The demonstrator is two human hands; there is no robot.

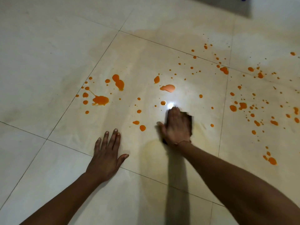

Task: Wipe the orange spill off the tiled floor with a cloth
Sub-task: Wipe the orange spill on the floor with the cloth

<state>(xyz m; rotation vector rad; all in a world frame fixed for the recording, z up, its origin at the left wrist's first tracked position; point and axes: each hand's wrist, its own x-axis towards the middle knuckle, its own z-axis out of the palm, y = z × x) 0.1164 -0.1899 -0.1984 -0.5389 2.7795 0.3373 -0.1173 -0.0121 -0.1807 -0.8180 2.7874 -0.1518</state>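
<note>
Orange spill drops and blotches (100,100) lie scattered over the pale tiled floor (48,46), from the middle left to the far right edge. My right hand (176,126) presses flat on a dark cloth (190,120); only the cloth's edge shows past the hand's right side, and the hand is blurred. Just right of it and below it the floor carries faint yellowish smears. My left hand (108,151) rests flat on the floor with fingers spread, left of the right hand, touching no orange drop.
A bright light reflection (170,105) glares off the tile just beyond my right fingertips. A dark shadowed object (276,7) sits at the top right corner. Grout lines cross the floor diagonally.
</note>
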